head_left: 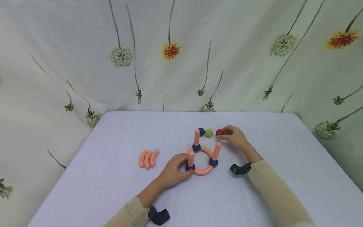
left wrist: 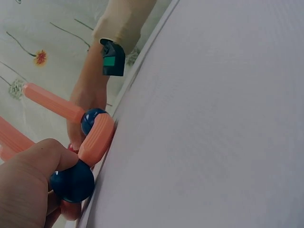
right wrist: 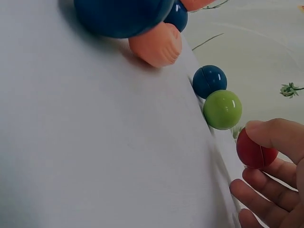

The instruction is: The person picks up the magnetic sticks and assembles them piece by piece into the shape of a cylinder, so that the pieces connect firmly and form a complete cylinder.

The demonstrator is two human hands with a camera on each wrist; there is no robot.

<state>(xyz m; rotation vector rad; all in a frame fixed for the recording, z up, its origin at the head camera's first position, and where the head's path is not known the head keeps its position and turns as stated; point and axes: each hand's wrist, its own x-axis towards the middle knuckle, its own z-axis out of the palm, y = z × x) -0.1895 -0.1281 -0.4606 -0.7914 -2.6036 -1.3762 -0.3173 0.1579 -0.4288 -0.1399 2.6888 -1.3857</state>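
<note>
A ring of curved orange rods joined by three dark blue balls lies mid-table, with a straight orange rod standing up from each ball. At the ring's near left corner, my left hand grips one blue ball between thumb and fingers. Behind the ring to the right, my right hand pinches a red ball between thumb and fingers. Beside it rest a green ball and a loose blue ball, the latter partly hidden by an upright rod in the head view.
Three curved orange rods lie side by side left of the ring. Behind the white table hangs a flower-printed cloth. Black devices are strapped at both wrists.
</note>
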